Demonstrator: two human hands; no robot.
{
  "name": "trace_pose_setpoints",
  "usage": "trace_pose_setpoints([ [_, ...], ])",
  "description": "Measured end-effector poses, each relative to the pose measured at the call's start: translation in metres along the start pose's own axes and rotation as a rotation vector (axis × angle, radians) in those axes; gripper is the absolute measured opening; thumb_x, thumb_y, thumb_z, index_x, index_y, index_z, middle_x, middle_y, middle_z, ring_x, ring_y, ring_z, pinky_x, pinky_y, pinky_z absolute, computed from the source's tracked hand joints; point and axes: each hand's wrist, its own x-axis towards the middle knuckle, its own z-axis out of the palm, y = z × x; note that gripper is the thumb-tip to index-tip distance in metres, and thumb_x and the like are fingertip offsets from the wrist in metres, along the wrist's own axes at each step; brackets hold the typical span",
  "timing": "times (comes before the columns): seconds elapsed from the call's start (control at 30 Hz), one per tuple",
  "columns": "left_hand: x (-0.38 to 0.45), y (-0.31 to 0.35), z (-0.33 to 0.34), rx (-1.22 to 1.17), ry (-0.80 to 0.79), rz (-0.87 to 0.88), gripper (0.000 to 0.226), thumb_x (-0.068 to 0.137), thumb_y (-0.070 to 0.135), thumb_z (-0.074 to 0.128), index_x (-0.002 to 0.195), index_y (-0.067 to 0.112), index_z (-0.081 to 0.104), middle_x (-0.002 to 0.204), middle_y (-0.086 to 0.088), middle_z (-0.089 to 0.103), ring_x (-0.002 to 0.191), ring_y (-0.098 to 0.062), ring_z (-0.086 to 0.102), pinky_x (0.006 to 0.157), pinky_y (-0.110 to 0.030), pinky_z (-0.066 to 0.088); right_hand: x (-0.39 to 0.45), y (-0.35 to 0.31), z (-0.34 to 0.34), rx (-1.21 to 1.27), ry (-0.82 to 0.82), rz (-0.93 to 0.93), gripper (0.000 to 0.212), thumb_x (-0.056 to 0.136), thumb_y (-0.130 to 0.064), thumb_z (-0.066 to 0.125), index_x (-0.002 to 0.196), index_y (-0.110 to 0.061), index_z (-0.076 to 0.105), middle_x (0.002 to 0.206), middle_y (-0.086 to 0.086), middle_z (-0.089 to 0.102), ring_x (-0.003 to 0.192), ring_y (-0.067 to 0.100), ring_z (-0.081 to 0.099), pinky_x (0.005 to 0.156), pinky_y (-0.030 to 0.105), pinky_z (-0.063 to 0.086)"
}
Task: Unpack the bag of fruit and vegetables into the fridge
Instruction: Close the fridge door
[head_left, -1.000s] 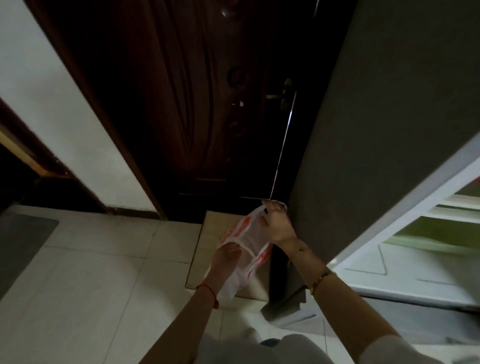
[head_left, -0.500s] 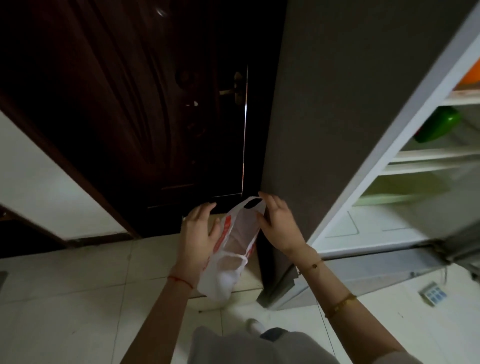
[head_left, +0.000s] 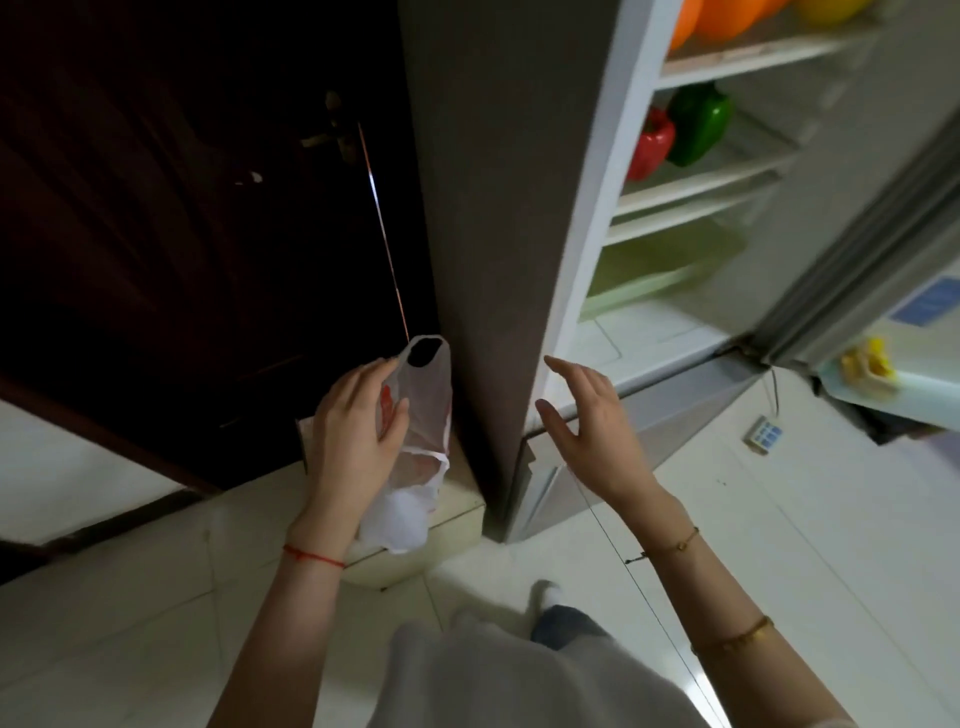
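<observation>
The bag (head_left: 423, 415), thin limp plastic, hangs beside the fridge (head_left: 498, 208) wall, pinched in the left hand (head_left: 353, 431); the right hand (head_left: 592, 415) hovers with fingers spread wide, holding nothing. It looks light, best taken by its handle loop (it would crumple elsewhere). Its contents are hard to make out.

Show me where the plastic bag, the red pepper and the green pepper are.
plastic bag (head_left: 423, 410): head view, on its translucent side, just under the handle hole.
red pepper (head_left: 652, 148): head view, on the middle of its glossy body.
green pepper (head_left: 698, 127): head view, on the middle of its body.
</observation>
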Motion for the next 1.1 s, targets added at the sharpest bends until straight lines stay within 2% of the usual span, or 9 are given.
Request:
trace_pose_setpoints([
  [0.27,-0.021,0.061,0.027,-0.01,-0.048,0.107,0.04,0.094,0.02,0.061,0.132,0.008,0.058,0.133,-0.009,0.061,0.125,-0.024,0.055,0.102,-0.028,0.043,-0.064,0.052,-0.057,-0.035,0.129,0.126,0.047,0.097,-0.03,0.056,0.14,-0.015,0.046,0.133,0.004,0.056,0.126,0.021,0.047,0.108,0.036,0.04],
  [0.37,-0.031,0.091,0.045,-0.052,-0.047,0.159,0.037,0.094,0.02,0.062,0.13,0.01,0.06,0.131,-0.008,0.062,0.123,-0.025,0.057,0.102,-0.038,0.049,-0.091,0.08,-0.084,-0.052,0.179,0.173,0.045,0.096,-0.03,0.057,0.138,-0.016,0.048,0.13,0.002,0.057,0.124,0.021,0.048,0.107,0.035,0.04],
  [0.47,-0.04,0.129,0.071,-0.07,-0.056,0.235,0.034,0.094,0.017,0.062,0.127,0.008,0.061,0.128,-0.008,0.064,0.12,-0.024,0.059,0.102,-0.033,0.048,-0.121,0.113,-0.115,-0.078,0.219,0.233,0.043,0.095,-0.028,0.058,0.136,-0.017,0.049,0.129,0.002,0.057,0.125,0.021,0.048,0.106,0.032,0.038],
  [0.7,-0.072,0.241,0.141,-0.152,-0.125,0.327,0.033,0.093,0.017,0.06,0.125,0.008,0.063,0.125,-0.006,0.065,0.118,-0.021,0.059,0.102,-0.035,0.049,-0.204,0.193,-0.196,-0.154,0.298,0.357,0.041,0.096,-0.027,0.059,0.134,-0.014,0.051,0.129,0.002,0.058,0.125,0.022,0.048,0.108,0.036,0.039],
  [0.83,-0.093,0.301,0.174,-0.166,-0.166,0.353,0.034,0.093,0.015,0.063,0.126,0.01,0.063,0.125,-0.006,0.065,0.117,-0.019,0.058,0.1,-0.035,0.049,-0.244,0.233,-0.235,-0.171,0.333,0.421,0.041,0.095,-0.026,0.059,0.133,-0.013,0.052,0.129,0.004,0.059,0.125,0.023,0.048,0.104,0.028,0.033],
  [0.97,-0.102,0.349,0.199,-0.193,-0.209,0.402,0.034,0.095,0.022,0.057,0.128,0.013,0.061,0.127,-0.003,0.064,0.119,-0.018,0.058,0.102,-0.041,0.049,-0.268,0.271,-0.268,-0.184,0.376,0.474,0.04,0.095,-0.025,0.06,0.132,-0.011,0.053,0.128,0.005,0.059,0.124,0.027,0.049,0.103,0.029,0.034],
  [1.1,-0.096,0.388,0.224,-0.199,-0.258,0.454,0.038,0.094,0.03,0.051,0.127,0.015,0.062,0.127,-0.001,0.064,0.118,-0.02,0.058,0.101,-0.044,0.049,-0.277,0.3,-0.293,-0.178,0.418,0.527,0.041,0.096,-0.027,0.058,0.134,-0.013,0.051,0.13,0.004,0.058,0.126,0.024,0.046,0.105,0.028,0.033],
])
